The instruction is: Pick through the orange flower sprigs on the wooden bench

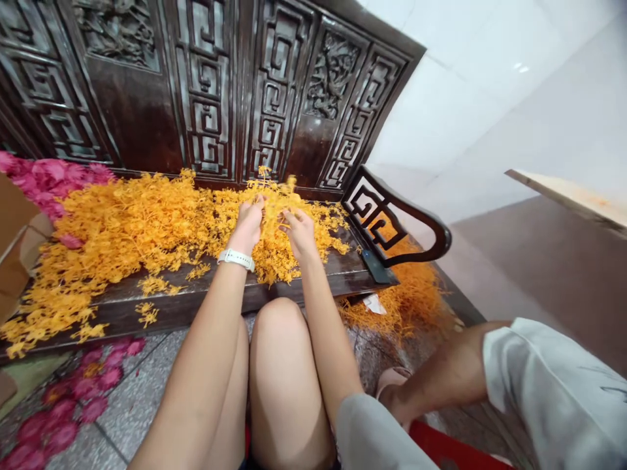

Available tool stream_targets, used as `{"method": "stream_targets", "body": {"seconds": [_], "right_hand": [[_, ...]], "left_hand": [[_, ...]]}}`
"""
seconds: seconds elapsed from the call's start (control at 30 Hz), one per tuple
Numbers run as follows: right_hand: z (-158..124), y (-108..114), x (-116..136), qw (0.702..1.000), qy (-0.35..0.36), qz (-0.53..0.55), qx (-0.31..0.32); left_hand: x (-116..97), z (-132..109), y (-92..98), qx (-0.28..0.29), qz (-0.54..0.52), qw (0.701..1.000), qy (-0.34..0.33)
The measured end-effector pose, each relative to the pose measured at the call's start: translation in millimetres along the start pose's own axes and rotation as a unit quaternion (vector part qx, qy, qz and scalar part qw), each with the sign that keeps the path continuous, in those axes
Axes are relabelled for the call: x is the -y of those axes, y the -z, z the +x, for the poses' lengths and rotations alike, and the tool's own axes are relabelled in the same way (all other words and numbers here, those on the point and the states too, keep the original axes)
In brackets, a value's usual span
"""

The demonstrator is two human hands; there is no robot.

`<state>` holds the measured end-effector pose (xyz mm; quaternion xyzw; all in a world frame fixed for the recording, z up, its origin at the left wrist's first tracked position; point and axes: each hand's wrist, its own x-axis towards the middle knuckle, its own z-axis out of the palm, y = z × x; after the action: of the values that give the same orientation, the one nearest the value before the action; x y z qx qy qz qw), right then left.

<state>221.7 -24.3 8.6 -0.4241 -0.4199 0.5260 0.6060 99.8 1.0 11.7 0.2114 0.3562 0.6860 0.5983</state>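
Observation:
Both of my hands are over a heap of small yellow artificial flower pieces (279, 254) on a dark wooden bench. My left hand (249, 222), with a pale watch (236, 258) on its wrist, is closed on a bunch of the yellow pieces. My right hand (300, 230) faces it, thumb and fingers bent together on the same bunch. Blur and overlap hide exactly which pieces lie between the fingertips. More yellow pieces (132, 222) spread in a thick pile to the left along the seat.
Pink flowers (53, 179) and a cardboard box (14, 241) are at the left; more pink flowers (63, 418) lie on the floor. A phone (375, 266) rests by the armrest (435, 245). Orange pieces (411, 294) are heaped beyond it. Another person's leg (450, 365) is at right.

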Motion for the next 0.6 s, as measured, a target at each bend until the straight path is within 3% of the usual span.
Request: {"method": "stream_targets", "body": {"seconds": [0.1,0.2,0.3,0.37,0.47,0.53,0.6], "right_hand": [[0.5,1.7,3.3,0.996,-0.019,0.089,-0.025],[0.5,2.8,5.3,0.989,-0.033,0.141,-0.041],[0.8,5.5,3.4,0.987,-0.031,0.148,-0.06],[1.7,8.1,1.1,0.992,-0.013,0.104,-0.072],[3.5,11.8,-1.8,0.995,0.033,0.008,-0.095],[4.4,13.5,-2.1,0.991,0.059,-0.023,-0.12],[4.8,14.5,-0.8,0.986,0.063,-0.01,-0.152]], "left_hand": [[1.1,-5.7,-0.4,0.014,0.043,0.999,0.007],[-0.5,-10.2,1.0,0.066,0.052,0.996,0.013],[-0.9,-12.0,4.1,0.15,0.128,0.98,-0.004],[1.6,-10.4,6.4,0.175,0.204,0.963,-0.005],[6.9,-3.6,8.6,0.097,0.226,0.969,-0.035],[7.1,2.0,9.3,0.02,0.161,0.985,-0.064],[1.9,6.0,9.9,-0.027,0.053,0.997,-0.046]]}}
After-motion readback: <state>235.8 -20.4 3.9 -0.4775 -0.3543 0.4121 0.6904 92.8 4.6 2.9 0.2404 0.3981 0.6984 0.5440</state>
